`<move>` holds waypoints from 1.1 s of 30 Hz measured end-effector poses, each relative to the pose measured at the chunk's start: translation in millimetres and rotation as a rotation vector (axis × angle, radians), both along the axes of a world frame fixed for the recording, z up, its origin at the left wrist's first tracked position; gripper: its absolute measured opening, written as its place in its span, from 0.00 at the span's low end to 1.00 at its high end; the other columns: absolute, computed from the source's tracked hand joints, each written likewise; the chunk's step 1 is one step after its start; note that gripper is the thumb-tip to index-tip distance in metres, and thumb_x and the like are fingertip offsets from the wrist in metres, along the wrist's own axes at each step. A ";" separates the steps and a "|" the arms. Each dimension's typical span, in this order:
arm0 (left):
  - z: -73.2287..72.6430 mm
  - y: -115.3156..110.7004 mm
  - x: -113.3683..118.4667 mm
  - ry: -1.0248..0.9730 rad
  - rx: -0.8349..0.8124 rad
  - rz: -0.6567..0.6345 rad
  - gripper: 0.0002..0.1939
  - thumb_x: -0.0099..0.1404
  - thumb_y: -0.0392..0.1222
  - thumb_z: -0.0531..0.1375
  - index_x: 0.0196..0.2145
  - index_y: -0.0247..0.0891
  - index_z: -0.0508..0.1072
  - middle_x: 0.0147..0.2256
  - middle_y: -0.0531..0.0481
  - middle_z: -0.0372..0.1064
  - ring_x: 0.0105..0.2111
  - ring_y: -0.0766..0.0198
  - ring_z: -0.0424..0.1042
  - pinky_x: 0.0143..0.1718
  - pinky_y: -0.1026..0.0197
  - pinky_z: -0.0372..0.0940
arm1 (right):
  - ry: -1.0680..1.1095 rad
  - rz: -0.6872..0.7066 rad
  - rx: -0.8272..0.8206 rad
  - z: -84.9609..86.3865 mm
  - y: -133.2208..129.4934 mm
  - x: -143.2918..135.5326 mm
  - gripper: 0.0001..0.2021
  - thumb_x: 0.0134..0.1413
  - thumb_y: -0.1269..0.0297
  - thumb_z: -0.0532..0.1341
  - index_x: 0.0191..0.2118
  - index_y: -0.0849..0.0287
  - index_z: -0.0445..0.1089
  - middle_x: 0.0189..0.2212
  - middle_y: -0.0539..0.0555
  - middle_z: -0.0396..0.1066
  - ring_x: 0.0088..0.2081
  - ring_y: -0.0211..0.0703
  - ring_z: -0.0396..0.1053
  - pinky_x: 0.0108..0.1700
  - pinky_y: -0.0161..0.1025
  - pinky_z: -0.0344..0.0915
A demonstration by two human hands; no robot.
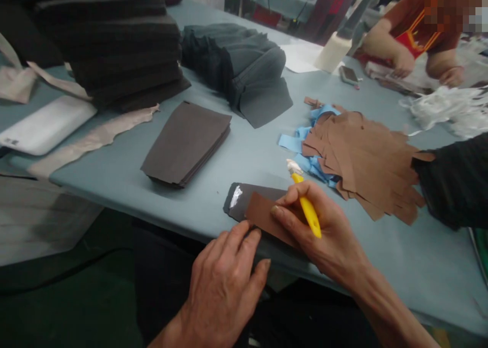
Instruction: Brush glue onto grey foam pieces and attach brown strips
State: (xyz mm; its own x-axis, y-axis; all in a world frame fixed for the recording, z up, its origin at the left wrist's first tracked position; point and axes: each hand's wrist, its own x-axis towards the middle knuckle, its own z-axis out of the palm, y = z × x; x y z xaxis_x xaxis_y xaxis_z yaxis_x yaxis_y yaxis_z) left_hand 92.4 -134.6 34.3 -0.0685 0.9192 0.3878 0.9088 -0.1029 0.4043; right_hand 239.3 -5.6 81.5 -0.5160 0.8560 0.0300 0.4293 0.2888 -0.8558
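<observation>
Near the table's front edge lies a dark strip (247, 190) with a white smear (236, 196) near its left end. Over part of it is a brown piece (263, 213), pinched by the thumb and fingers of my right hand (320, 226). That same hand holds a yellow-handled brush (309, 213), its white-coated tip pointing up and away. My left hand (229, 271) is open, fingertips on the near edge of the pieces and thumb apart. Left of them sits a stack of dark grey pieces (186, 142); to the right is a pile of brown pieces (366, 154) with blue strips (293, 142).
Tall dark stacks (122, 48) and a grey fabric pile (244, 63) stand behind. A white device (48, 124) lies left, a cream container (333, 52) at the back, a dark bundle (457, 180) right. Another person's hands (403, 63) work at the back right.
</observation>
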 end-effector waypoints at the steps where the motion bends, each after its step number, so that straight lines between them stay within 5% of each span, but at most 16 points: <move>1: 0.2 -1.2 0.8 0.001 -0.023 -0.002 0.14 0.78 0.42 0.52 0.51 0.38 0.75 0.51 0.42 0.81 0.43 0.51 0.83 0.42 0.48 0.80 | 0.002 0.002 -0.004 0.5 0.4 -2.0 0.07 0.65 0.60 0.64 0.40 0.52 0.64 0.34 0.48 0.74 0.29 0.36 0.68 0.29 0.32 0.65; 7: -2.4 -7.1 5.7 0.000 -0.070 0.022 0.17 0.80 0.43 0.49 0.53 0.40 0.75 0.52 0.47 0.81 0.45 0.53 0.82 0.44 0.47 0.76 | 0.007 0.005 -0.057 2.0 4.9 -17.1 0.09 0.65 0.60 0.66 0.40 0.51 0.63 0.34 0.47 0.74 0.29 0.36 0.67 0.29 0.32 0.65; 18: -3.9 -4.7 1.0 -0.070 -0.121 -0.013 0.13 0.75 0.40 0.53 0.50 0.40 0.76 0.54 0.48 0.81 0.43 0.53 0.81 0.40 0.49 0.74 | -0.166 0.042 -0.150 -30.0 22.5 -19.6 0.08 0.65 0.57 0.63 0.41 0.52 0.64 0.34 0.48 0.70 0.29 0.37 0.64 0.29 0.35 0.61; 25: -4.9 -6.3 -3.3 -0.082 -0.119 -0.034 0.13 0.77 0.41 0.53 0.50 0.40 0.76 0.55 0.48 0.80 0.43 0.55 0.80 0.40 0.50 0.74 | -0.238 0.091 0.019 -27.4 16.0 -24.1 0.05 0.64 0.67 0.62 0.39 0.53 0.63 0.24 0.42 0.65 0.21 0.33 0.57 0.28 0.33 0.59; 33: -2.4 -3.5 -6.8 -0.069 -0.122 -0.048 0.14 0.78 0.41 0.51 0.50 0.40 0.77 0.55 0.48 0.80 0.41 0.57 0.79 0.39 0.52 0.72 | -0.204 0.080 0.149 -35.6 15.7 -23.3 0.07 0.63 0.70 0.63 0.39 0.52 0.63 0.24 0.40 0.64 0.19 0.32 0.53 0.25 0.32 0.57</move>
State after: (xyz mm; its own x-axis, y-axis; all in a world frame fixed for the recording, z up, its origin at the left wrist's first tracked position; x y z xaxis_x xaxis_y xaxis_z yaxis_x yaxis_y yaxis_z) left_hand 85.6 -138.1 31.9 -0.0463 0.9619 0.2693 0.8738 -0.0916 0.4776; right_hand 215.9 10.1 45.9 -0.5902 0.8062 0.0415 0.5591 0.4453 -0.6993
